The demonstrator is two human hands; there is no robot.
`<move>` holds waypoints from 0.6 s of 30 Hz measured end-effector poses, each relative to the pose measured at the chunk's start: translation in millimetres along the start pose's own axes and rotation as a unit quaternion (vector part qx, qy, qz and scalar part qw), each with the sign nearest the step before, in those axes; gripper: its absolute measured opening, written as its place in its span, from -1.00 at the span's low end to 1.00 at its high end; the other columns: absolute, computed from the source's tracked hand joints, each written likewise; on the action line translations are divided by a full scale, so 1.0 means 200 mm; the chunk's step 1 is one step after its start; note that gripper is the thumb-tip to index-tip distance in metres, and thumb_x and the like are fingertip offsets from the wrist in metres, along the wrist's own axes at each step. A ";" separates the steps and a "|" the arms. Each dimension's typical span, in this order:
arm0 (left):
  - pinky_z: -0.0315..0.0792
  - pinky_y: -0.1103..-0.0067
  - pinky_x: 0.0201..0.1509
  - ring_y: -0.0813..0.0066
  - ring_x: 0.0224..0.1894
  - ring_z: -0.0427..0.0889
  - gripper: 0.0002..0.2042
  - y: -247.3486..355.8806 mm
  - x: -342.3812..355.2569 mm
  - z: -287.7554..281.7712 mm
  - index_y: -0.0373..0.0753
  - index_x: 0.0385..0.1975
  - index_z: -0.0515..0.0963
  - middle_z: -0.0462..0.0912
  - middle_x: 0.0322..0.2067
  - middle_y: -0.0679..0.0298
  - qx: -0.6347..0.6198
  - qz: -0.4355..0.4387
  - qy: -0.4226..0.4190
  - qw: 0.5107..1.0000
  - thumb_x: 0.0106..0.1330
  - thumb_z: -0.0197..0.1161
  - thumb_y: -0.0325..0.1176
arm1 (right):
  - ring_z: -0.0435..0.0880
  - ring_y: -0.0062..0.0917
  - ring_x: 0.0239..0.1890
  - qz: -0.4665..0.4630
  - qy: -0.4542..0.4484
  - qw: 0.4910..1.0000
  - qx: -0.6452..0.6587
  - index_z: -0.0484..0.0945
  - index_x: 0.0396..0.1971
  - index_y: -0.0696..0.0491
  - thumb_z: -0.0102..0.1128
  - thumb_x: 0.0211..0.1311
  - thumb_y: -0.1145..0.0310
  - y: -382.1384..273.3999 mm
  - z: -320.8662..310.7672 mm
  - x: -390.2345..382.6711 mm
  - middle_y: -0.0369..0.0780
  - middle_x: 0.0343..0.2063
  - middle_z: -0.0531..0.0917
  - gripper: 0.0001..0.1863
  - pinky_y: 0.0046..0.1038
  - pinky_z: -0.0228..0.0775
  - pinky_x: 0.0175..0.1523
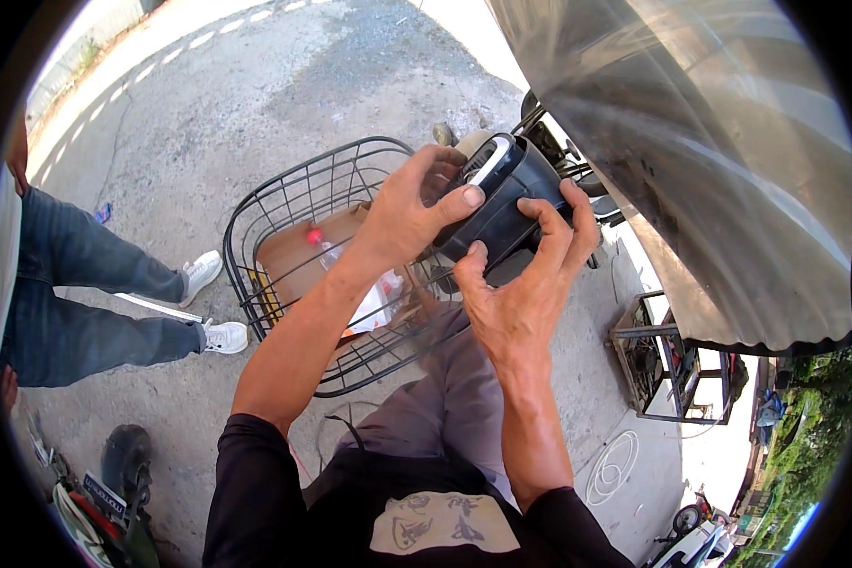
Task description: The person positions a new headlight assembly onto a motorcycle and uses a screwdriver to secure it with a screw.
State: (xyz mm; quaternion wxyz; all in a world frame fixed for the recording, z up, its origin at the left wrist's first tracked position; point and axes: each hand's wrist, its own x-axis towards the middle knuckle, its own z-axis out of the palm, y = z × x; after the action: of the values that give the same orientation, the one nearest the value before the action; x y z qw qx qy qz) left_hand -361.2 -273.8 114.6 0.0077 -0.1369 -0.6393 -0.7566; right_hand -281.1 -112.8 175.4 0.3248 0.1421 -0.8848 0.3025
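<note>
Here on the head view, both bare hands are on a black casing (502, 213) with a pale trim piece along its top, up beyond the basket's right side! The left hand (409, 206) has its fingers clamped on the casing's left end, thumb across the near edge. The right hand (525, 284) comes in from below, fingers bent and spread, clamped on the near face, thumb at the lower edge. Whether the casing is fastened behind, I cannot tell.

Below sits the black wire basket (239, 210), with cardboard (284, 254), a small red round thing (313, 236) and a white-and-orange packet (377, 305) inside. Over on the left stands a person in jeans (95, 284) and white shoes; at right, a metal frame (634, 333) and a pale coiled hose (596, 473) on the concrete.
</note>
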 end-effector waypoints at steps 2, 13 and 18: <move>0.51 0.32 0.35 0.24 0.18 0.64 -0.13 0.00 0.00 0.00 -0.43 0.36 0.50 0.66 0.12 -0.03 -0.002 -0.006 -0.003 1.000 0.33 0.47 0.26 | 0.22 0.16 0.57 0.012 -0.006 1.000 0.014 0.46 0.29 0.04 0.46 0.05 0.50 0.02 -0.01 0.01 0.07 0.51 0.20 -0.29 0.14 0.31 0.52; 0.67 0.43 0.16 0.39 0.07 0.75 -0.29 -0.05 0.04 0.03 -0.35 0.48 0.34 0.69 0.15 0.04 -0.230 -0.065 0.015 0.971 0.68 0.08 0.19 | 0.41 0.04 0.57 -0.061 -0.028 0.988 0.140 0.50 0.50 0.11 0.61 0.12 0.44 0.23 -0.03 0.02 0.05 0.55 0.39 -0.13 -0.02 0.40 0.55; 0.68 0.24 0.28 0.34 0.27 0.73 -0.32 0.10 0.02 0.06 -0.13 0.50 0.41 0.67 0.29 0.14 -0.261 -0.155 0.008 0.953 0.72 -0.32 0.23 | 0.55 -0.06 0.49 -0.040 0.001 0.989 0.141 0.49 0.50 0.18 0.56 0.25 0.50 0.19 0.00 0.12 0.04 0.46 0.54 -0.21 -0.14 0.45 0.52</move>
State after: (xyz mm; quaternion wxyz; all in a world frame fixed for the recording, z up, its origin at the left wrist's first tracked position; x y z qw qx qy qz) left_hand -358.3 -264.4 137.1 -0.1406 -0.0277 -0.4326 -0.8901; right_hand -316.2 -85.5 174.5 0.3145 0.2213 -0.8263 0.4114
